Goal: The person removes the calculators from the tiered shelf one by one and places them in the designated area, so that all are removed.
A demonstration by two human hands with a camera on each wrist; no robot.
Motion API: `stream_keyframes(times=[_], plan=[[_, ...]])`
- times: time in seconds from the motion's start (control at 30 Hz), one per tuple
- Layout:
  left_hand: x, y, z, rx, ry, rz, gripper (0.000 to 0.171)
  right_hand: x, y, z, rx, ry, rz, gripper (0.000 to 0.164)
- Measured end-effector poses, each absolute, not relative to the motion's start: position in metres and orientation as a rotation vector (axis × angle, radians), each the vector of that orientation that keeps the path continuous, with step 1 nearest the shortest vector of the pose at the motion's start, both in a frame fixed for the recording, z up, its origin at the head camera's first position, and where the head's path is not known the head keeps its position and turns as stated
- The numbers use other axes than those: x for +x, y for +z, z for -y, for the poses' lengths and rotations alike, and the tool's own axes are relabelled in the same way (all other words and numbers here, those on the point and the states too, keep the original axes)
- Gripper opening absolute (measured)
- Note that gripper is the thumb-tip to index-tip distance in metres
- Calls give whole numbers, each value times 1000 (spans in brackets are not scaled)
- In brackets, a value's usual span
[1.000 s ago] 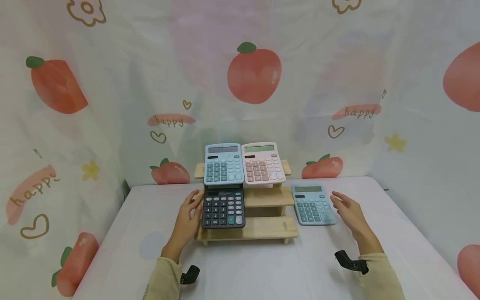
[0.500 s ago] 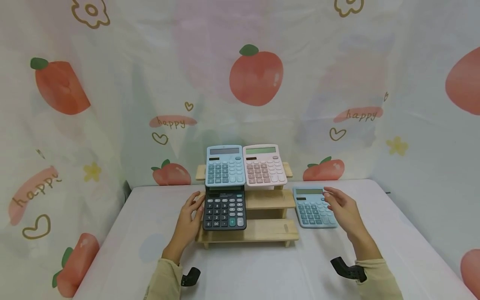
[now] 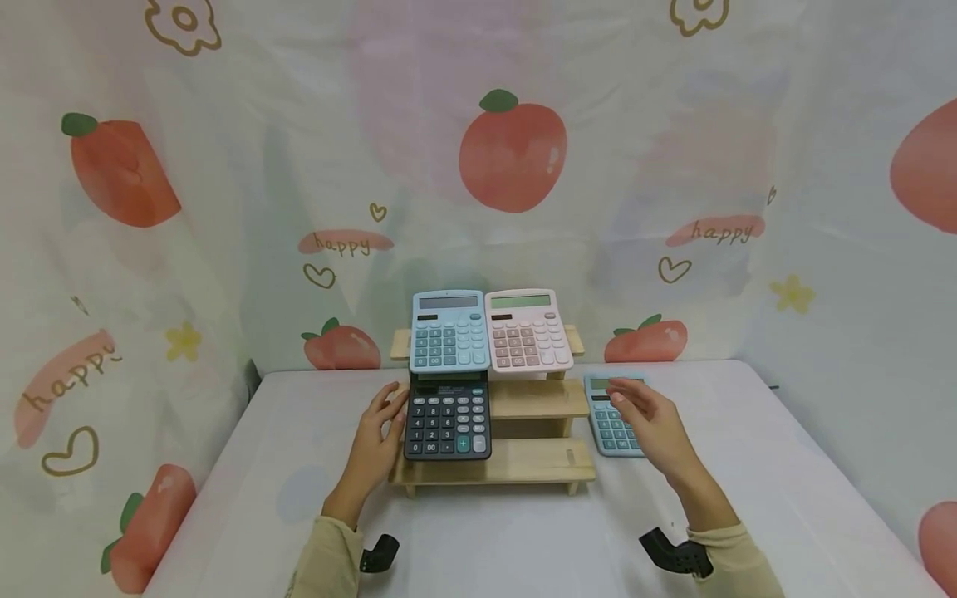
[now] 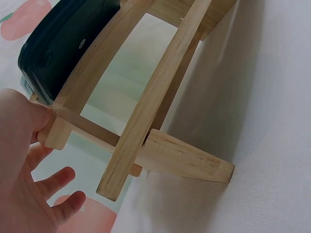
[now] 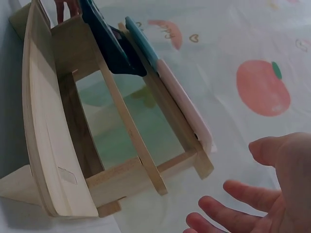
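My left hand [image 3: 375, 436] is at the left side of a wooden three-step display stand [image 3: 523, 461]. In the left wrist view its thumb and index finger hold the end of one step [image 4: 57, 133], while the other fingers spread loosely. A black calculator [image 3: 449, 423] leans on the stand beside that hand. On the top step, a light blue calculator [image 3: 449, 332] and a pink calculator [image 3: 527, 332] stand side by side. My right hand [image 3: 650, 423], fingers relaxed and holding nothing, overlaps a second blue calculator [image 3: 609, 419] lying on the table right of the stand.
The white-covered table [image 3: 493, 540] carries the stand near its middle. A curtain with printed fruit [image 3: 512, 158] hangs behind and on both sides. Black wrist-worn devices [image 3: 676, 555] jut from both sleeves.
My right hand has moved left from beside the blue calculator on the table to over it, now hiding its right part. The left hand stays at the stand.
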State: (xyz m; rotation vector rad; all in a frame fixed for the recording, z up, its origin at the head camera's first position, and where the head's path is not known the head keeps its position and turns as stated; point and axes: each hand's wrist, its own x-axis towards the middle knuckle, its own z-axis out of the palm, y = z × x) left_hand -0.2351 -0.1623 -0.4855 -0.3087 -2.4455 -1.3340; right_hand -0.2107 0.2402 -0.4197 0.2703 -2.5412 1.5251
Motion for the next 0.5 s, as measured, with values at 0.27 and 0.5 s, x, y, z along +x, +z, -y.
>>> stream_keyframes(times=[0.27,0.5], plan=[[-235,-484,162,-297,-1337,2456,39,-207,-419,-223,369,1500,2557,43],[-235,-484,162,-294,-1351,2444,39,-204,-420,-205,472,1537,2542,40]])
